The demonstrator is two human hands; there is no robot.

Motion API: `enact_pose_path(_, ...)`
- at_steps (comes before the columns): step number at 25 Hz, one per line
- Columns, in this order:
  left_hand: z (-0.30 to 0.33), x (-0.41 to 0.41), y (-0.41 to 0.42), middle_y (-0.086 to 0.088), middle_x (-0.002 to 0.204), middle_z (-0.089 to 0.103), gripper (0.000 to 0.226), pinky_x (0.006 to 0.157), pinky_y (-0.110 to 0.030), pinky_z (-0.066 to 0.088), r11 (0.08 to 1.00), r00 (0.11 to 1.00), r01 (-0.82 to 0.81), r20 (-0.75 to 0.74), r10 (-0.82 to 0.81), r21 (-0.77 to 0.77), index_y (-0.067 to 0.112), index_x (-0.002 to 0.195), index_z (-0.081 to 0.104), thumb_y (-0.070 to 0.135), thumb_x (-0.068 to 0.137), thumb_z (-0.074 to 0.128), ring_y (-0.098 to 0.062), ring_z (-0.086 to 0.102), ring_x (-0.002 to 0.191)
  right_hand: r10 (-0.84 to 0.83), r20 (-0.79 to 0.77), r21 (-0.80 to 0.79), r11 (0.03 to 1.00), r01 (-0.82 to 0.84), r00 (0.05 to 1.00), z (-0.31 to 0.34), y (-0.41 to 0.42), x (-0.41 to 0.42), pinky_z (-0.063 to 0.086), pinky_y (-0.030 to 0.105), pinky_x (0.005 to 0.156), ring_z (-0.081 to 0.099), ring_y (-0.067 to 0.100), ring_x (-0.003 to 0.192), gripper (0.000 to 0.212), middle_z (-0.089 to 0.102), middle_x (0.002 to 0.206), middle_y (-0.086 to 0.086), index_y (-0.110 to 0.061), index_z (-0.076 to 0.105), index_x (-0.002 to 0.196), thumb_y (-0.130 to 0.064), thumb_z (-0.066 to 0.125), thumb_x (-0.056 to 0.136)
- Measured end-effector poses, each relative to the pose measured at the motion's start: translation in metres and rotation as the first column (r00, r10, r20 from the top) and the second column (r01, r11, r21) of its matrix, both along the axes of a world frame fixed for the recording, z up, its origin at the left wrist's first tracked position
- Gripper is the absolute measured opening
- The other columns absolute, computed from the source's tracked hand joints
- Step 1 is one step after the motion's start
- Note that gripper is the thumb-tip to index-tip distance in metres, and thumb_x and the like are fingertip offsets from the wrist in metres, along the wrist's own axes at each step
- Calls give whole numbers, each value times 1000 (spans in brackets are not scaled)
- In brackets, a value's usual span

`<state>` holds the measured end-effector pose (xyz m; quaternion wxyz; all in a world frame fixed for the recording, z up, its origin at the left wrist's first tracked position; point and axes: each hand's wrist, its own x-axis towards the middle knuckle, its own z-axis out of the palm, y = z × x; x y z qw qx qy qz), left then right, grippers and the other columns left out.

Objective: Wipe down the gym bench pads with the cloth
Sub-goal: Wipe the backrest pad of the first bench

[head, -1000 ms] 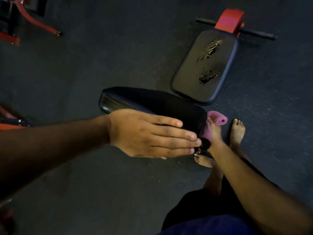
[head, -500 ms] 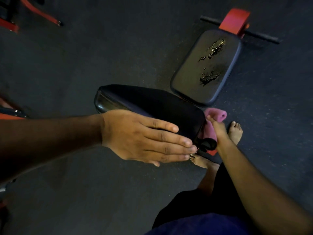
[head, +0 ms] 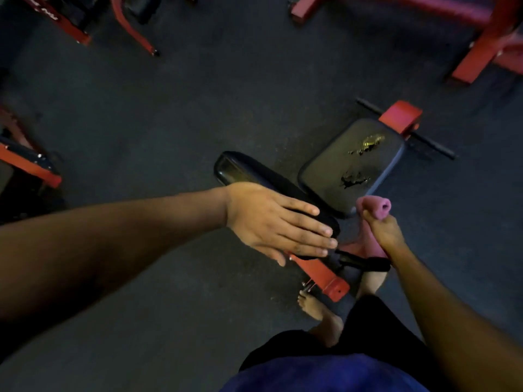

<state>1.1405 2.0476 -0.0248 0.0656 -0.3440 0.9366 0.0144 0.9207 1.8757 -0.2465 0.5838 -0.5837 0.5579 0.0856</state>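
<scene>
Left hand (head: 271, 222) flat with fingers straight, resting on the near end of the back pad (head: 254, 176), right hand (head: 382, 233) just beside that pad, clenched around a pink cloth (head: 373, 206) (rolled), torn seat pad (head: 353, 165) beyond.

The rolled cloth (head: 373, 206) was pink; both padded vinyl bench pads (head: 351, 162) were black, one torn showing yellow; the steel bench frame (head: 322, 274) was red, the rubber floor (head: 198, 114) dark grey.

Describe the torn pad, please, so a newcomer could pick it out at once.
Start at the low red bench frame on the dark floor by the person's bare feet. Two black pads sit on it; the torn pad is the flat one farther from the left hand, the only one with two ragged rips.
</scene>
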Motion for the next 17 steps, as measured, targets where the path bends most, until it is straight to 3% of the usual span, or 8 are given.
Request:
enact_pose_path(2, 3, -1, 8, -12, 164, 39, 62, 126, -49, 26, 988, 988, -152, -22, 151, -27, 6, 156, 44, 47, 110, 46, -27, 33, 154, 82, 77, -81, 994, -75, 994, 60, -10, 0, 43, 31, 75, 63, 28, 99, 29, 65, 106, 13, -10, 66, 117, -35, 58, 102)
enact_pose_path(4, -2, -20, 25, -11, 165, 38, 61, 129, -49, 18, 881, 889, -457, -104, 447, -123, 7, 156, 45, 47, 110, 39, -27, 31, 155, 225, 152, -187, 963, -196, 962, 114, -16, 11, 44, 31, 73, 63, 27, 96, 21, 66, 101, 11, -13, 68, 109, -32, 60, 102)
enact_pose_path(5, -11, -34, 35, -11, 167, 34, 62, 129, -49, 13, 773, 778, -625, -162, 607, -105, 8, 157, 43, 47, 110, 34, -26, 27, 157, 263, 177, -219, 950, -223, 948, 129, -18, 19, 43, 31, 74, 63, 25, 94, 17, 66, 100, 12, -15, 68, 104, -30, 62, 101)
enact_pose_path(7, -23, -76, 56, -10, 171, 22, 66, 130, -48, 8, 396, 385, -918, -291, 876, -22, 8, 161, 34, 50, 111, 23, -25, 16, 160, 349, 223, -244, 924, -294, 910, 164, -24, 51, 42, 29, 74, 63, 25, 92, 11, 69, 100, 17, -14, 69, 94, -24, 66, 98)
enact_pose_path(9, -33, -112, 58, -7, 175, 8, 67, 130, -44, 5, 75, 10, -988, -427, 904, 135, 8, 164, 21, 50, 111, 19, -24, 8, 161, 473, 263, -359, 857, -370, 841, 197, -30, 89, 42, 24, 71, 64, 22, 91, 10, 69, 95, 12, -15, 67, 92, -24, 72, 95)
enact_pose_path(11, -32, -132, 44, -1, 175, -2, 65, 130, -37, 0, -157, -286, -942, -467, 837, 295, 11, 165, 12, 48, 112, 20, -22, 1, 162, 699, 302, -497, 696, -519, 648, 231, -40, 143, 45, 23, 74, 65, 16, 94, 13, 69, 96, 1, -21, 71, 100, -31, 75, 92)
enact_pose_path(14, -22, -129, 8, 4, 175, -7, 63, 128, -29, -6, -424, -589, -804, -463, 663, 417, 14, 165, 8, 46, 112, 19, -17, -5, 161, 920, 303, -498, 375, -782, 249, 272, -33, 231, 53, 33, 84, 66, 11, 92, 21, 69, 99, -10, -35, 72, 108, -43, 71, 88)
enact_pose_path(17, -17, -118, -14, 12, 172, -12, 61, 128, -26, -8, -567, -722, -692, -444, 531, 447, 17, 164, 6, 44, 111, 21, -11, -8, 160, 982, 44, -570, -125, -812, -182, 275, 5, 289, 53, 41, 86, 65, 14, 89, 25, 69, 97, -10, -41, 68, 102, -57, 58, 86)
